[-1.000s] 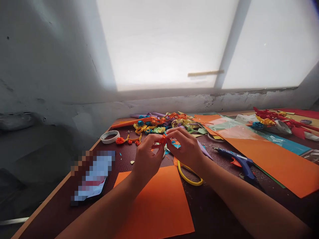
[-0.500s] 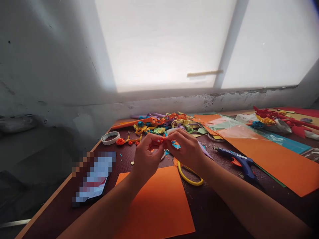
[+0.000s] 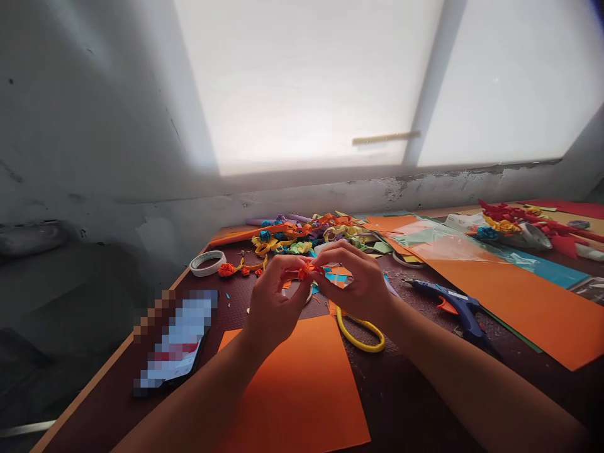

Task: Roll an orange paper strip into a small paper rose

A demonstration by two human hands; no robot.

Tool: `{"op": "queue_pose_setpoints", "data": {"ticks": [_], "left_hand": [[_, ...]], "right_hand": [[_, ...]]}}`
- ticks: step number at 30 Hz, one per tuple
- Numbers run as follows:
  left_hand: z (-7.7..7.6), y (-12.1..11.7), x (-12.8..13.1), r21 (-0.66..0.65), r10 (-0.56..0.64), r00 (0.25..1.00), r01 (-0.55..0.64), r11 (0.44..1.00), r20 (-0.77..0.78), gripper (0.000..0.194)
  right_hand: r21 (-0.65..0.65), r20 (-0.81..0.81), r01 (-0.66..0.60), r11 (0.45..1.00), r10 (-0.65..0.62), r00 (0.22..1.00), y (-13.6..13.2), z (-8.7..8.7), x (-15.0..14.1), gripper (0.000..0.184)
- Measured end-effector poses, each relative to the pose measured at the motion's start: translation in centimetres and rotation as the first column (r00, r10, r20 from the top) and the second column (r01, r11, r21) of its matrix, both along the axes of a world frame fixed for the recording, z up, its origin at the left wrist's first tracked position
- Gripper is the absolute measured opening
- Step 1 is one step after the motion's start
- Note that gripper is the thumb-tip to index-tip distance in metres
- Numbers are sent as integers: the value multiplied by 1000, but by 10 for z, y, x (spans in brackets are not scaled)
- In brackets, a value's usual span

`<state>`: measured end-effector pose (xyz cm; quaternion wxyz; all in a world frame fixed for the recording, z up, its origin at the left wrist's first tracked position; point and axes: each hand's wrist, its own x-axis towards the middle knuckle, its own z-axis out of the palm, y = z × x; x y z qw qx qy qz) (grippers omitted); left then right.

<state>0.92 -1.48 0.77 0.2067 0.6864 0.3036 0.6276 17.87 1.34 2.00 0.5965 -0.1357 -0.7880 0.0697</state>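
A small orange paper flower [image 3: 306,270] is held up above the table between my two hands. My left hand [image 3: 278,296] pinches it from the left, thumb below and fingers curled over. From the other side, my right hand [image 3: 352,277] has its thumb and fingertips closed at the flower's edge; the exact contact is partly hidden. Under my forearms lies an orange paper sheet [image 3: 297,377]. A yellow scissor-like loop handle [image 3: 361,343] sticks out beside the sheet, below my right hand.
On the left are a phone [image 3: 179,340] and a tape roll [image 3: 207,263]. Curled paper scraps [image 3: 302,236] and small orange flowers [image 3: 227,270] lie beyond my hands. To the right are a blue glue gun [image 3: 453,308], orange sheets [image 3: 509,296] and red paper pieces [image 3: 514,220].
My right fingers have shifted slightly and spread a little, so more of the orange flower shows between my hands. The left hand keeps its pinch and has moved slightly left.
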Motion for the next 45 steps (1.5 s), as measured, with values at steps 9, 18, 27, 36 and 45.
{"op": "queue_pose_setpoints", "data": {"ticks": [9,18,27,36,45], "left_hand": [[-3,4,-6,41,-8,999,10,999,-53,13],[-2,5,-9,3,-14,994,15,1000,-107,8],[-2,4,-8,-5,76,974,-79,997,-214,6],[-5,11,-14,-57,140,922,-172,984,-361,15],[-3,12,-14,-132,47,942,-96,987,-333,15]], "right_hand": [[136,105,-23,990,8,994,2,3,7,16],[70,78,0,998,-6,997,3,1,7,15],[16,145,86,996,-87,986,4,1,10,2],[-324,340,206,923,-89,936,7,2,11,15],[-271,390,213,939,-95,916,7,-2,8,19]]}}
